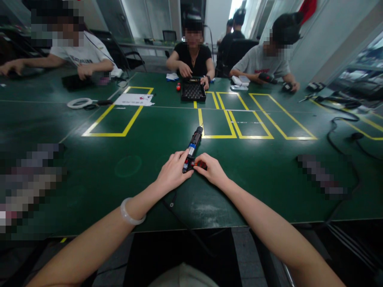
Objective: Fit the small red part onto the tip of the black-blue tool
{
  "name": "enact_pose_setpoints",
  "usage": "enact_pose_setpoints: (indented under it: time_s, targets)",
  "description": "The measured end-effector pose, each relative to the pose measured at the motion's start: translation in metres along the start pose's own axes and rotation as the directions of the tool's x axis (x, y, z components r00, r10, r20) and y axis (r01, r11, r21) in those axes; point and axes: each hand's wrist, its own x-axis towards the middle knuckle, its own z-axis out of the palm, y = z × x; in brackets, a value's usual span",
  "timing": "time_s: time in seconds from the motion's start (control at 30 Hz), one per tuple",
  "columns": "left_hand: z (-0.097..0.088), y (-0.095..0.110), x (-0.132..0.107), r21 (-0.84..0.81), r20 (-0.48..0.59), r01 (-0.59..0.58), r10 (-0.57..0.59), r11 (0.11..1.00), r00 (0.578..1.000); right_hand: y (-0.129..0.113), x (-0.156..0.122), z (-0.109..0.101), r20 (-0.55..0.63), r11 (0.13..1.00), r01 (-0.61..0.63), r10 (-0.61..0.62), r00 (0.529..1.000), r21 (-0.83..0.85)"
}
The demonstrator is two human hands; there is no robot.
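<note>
In front of me on the green table lies a slim electric screwdriver (195,139), set slantwise with its thin tip pointing away. Its casing looks open, showing a silver-and-blue cylinder and small red parts inside. My left hand (173,170) is closed around the near end, thumb and fingers on either side of it. Close against that end, my right hand (214,172) pinches a small red-and-black piece (201,164). The fingers partly cover this piece, so its kind is unclear. I cannot tell whether the piece is attached to the screwdriver.
Yellow tape (220,136) marks rectangles on the table (257,183). Across from me, a person handles a black tray (193,93). Another person at right holds a power tool (267,78). Paper (134,99) and a white ring (78,103) lie left. Black cables (332,137) run along the right.
</note>
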Motion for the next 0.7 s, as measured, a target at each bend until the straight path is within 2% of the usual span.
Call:
enact_pose_setpoints:
  time_s: [0.17,0.4,0.7]
  targets:
    - [-0.001,0.003,-0.001,0.042,-0.018,0.01,-0.009,0.999,1.0,0.003,0.001,0.002,0.026,0.999,0.017,-0.016,1.0,-0.035]
    - [-0.001,0.008,-0.003,0.084,-0.012,0.051,-0.05,0.995,0.999,0.004,-0.002,0.0,0.012,0.999,0.046,-0.046,0.999,0.01]
    - [-0.001,0.013,0.001,0.229,-0.053,0.088,-0.078,0.97,0.996,-0.004,-0.002,-0.001,-0.016,0.999,0.03,-0.029,0.999,0.034]
